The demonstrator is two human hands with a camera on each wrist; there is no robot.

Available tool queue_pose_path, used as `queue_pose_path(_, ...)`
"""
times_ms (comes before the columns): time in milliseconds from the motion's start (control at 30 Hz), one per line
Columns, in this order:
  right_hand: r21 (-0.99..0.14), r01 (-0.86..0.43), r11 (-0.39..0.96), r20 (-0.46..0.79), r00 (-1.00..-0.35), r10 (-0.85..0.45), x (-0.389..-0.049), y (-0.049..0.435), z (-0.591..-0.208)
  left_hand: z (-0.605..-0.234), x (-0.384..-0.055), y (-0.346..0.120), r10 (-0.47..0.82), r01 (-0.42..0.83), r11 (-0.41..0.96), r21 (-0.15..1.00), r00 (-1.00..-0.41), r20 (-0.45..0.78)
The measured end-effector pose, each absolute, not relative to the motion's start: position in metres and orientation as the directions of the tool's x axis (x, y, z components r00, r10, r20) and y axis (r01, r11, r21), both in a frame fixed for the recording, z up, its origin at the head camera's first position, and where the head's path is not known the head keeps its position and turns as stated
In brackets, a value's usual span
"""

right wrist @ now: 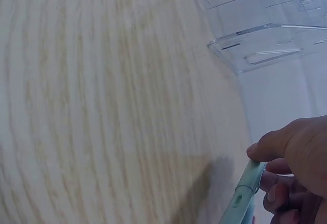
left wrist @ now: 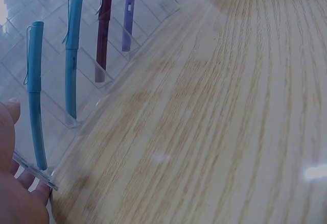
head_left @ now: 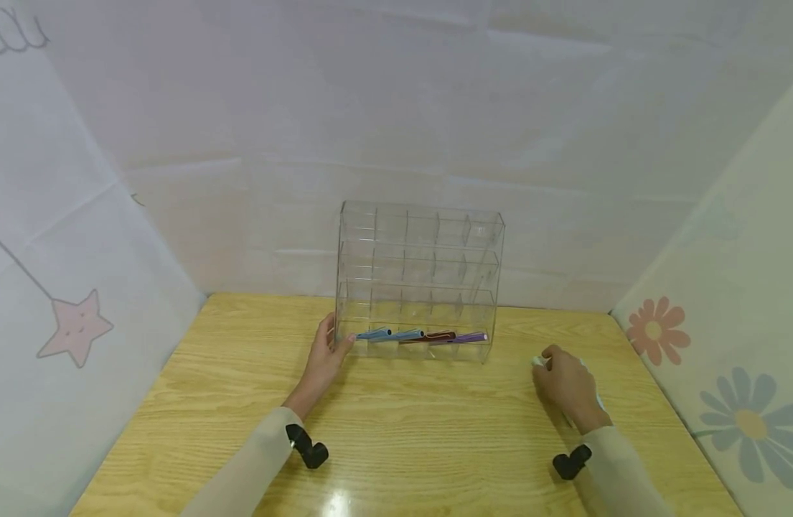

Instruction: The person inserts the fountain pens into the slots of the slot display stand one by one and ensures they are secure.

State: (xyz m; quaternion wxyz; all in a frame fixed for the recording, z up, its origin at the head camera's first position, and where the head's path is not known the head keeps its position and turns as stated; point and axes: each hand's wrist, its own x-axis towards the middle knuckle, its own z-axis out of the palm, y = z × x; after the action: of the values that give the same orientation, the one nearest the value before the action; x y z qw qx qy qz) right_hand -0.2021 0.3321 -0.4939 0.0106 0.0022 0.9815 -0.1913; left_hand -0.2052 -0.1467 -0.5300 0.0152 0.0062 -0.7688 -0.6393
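I find the left hand [head_left: 320, 362] gripping the clear rack [head_left: 418, 286] near the worktop [head_left: 422, 424]'s back edge; right hand [head_left: 567, 386], towards the right edge, pinches a pale-green pen [right wrist: 244, 196]. Judged step: pick-up; next calls for a clean lift.

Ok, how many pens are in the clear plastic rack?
4, in the bottom row of the rack, left to right: a blue pen, another blue pen, a dark red pen, a purple pen. None looks hidden.

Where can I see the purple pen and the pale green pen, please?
Purple pen [left wrist: 128, 20]: left wrist view, on its barrel.
Pale green pen [right wrist: 243, 193]: right wrist view, on the middle of its visible part.
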Motion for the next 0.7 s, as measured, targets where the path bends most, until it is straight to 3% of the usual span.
queue_pose_path(700,-0.417,-0.073,0.906,0.117,-0.993,-0.026,-0.187,0.324,-0.449,-0.529,-0.205,-0.146,-0.029,0.035,0.173,0.984,-0.999,0.041)
